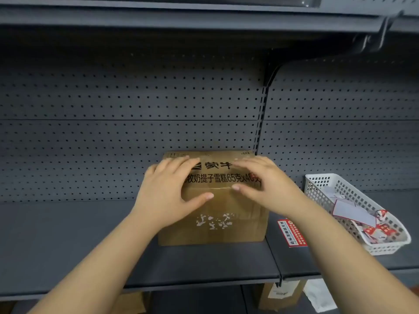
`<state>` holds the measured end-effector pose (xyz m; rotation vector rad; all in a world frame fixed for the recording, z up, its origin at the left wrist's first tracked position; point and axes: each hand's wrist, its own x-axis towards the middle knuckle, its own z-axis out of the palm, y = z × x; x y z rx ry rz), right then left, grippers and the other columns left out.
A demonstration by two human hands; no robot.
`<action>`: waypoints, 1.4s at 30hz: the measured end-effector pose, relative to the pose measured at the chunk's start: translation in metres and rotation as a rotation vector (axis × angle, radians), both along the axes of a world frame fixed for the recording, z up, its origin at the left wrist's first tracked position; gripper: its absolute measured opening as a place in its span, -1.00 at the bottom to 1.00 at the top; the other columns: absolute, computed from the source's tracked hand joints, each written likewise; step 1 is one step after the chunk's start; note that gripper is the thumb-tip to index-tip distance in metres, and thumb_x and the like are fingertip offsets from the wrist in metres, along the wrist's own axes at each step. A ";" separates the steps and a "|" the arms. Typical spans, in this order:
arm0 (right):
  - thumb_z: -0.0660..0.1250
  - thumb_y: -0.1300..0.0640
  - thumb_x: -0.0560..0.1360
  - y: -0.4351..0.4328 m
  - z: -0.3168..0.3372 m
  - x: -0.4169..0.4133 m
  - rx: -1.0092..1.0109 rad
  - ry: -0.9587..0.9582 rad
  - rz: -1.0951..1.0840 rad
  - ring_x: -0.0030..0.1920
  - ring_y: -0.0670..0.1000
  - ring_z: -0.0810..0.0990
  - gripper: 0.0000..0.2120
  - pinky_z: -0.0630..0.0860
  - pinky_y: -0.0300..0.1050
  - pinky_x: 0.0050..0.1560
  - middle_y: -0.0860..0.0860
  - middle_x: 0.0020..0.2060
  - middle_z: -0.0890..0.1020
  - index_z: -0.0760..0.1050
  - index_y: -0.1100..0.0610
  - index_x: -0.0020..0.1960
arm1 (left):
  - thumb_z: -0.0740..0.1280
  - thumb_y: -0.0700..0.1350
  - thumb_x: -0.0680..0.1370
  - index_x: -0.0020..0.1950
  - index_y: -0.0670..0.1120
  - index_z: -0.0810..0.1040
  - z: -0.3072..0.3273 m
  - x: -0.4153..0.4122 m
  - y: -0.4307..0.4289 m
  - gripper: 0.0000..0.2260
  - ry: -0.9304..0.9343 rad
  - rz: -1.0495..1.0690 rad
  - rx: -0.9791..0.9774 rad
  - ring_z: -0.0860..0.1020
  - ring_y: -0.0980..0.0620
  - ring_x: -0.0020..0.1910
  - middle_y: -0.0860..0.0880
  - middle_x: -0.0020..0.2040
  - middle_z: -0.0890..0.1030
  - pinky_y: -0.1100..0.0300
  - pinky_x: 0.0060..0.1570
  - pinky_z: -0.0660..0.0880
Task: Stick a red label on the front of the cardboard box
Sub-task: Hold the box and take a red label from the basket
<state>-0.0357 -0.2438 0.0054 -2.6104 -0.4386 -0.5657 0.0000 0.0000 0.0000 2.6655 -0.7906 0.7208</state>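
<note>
A brown cardboard box (223, 225) with black printed characters on top stands on the dark grey shelf (68, 241), against the pegboard back. My left hand (167, 191) lies flat on the box's top left, fingers spread. My right hand (265, 186) rests on the top right in the same way. Neither hand holds anything. The box's front face shows white torn sticker remains. A red label (292, 233) with white print lies flat on the shelf just right of the box.
A white plastic mesh basket (317, 189) at the right holds several red and white labels and paper pieces. Grey pegboard (136, 132) forms the back wall. Another shelf hangs overhead. Cardboard boxes (281, 298) stand on the level below.
</note>
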 end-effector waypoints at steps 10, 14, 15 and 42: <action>0.27 0.08 0.56 -0.035 -0.010 0.023 0.151 0.076 -0.097 0.17 -0.02 0.48 -0.81 0.41 -0.06 0.20 -0.12 0.02 0.64 0.61 0.01 0.12 | 0.26 0.20 0.50 0.17 0.04 0.58 -0.007 0.021 -0.020 -0.65 0.055 -0.028 -0.021 0.52 -0.04 0.16 0.04 0.13 0.64 0.00 0.10 0.42; 0.17 0.20 0.59 -0.052 -0.018 0.046 0.144 0.130 -0.120 0.20 0.08 0.49 -0.73 0.43 0.10 0.25 -0.08 0.04 0.64 0.60 -0.01 0.12 | 0.25 0.13 0.53 0.08 0.03 0.62 -0.009 0.034 -0.031 -0.73 0.058 -0.059 -0.016 0.51 -0.01 0.09 0.06 0.06 0.65 0.03 0.05 0.43; 0.17 0.21 0.58 -0.055 -0.019 0.052 0.143 0.144 -0.122 0.22 0.10 0.48 -0.72 0.42 0.13 0.27 -0.07 0.07 0.63 0.59 -0.01 0.14 | 0.24 0.11 0.54 0.08 0.03 0.61 -0.009 0.036 -0.034 -0.74 0.067 -0.070 -0.014 0.51 0.01 0.09 0.06 0.06 0.65 0.04 0.05 0.43; 0.18 0.33 0.58 -0.080 -0.031 0.089 0.633 0.062 0.037 -0.11 -0.04 0.66 -0.83 0.55 -0.24 0.01 0.07 -0.22 0.67 0.48 0.16 -0.11 | 0.07 0.46 0.41 0.11 0.09 0.59 -0.017 0.043 -0.052 -0.42 0.113 -0.079 0.056 0.52 0.03 0.11 0.12 0.07 0.60 -0.01 0.07 0.40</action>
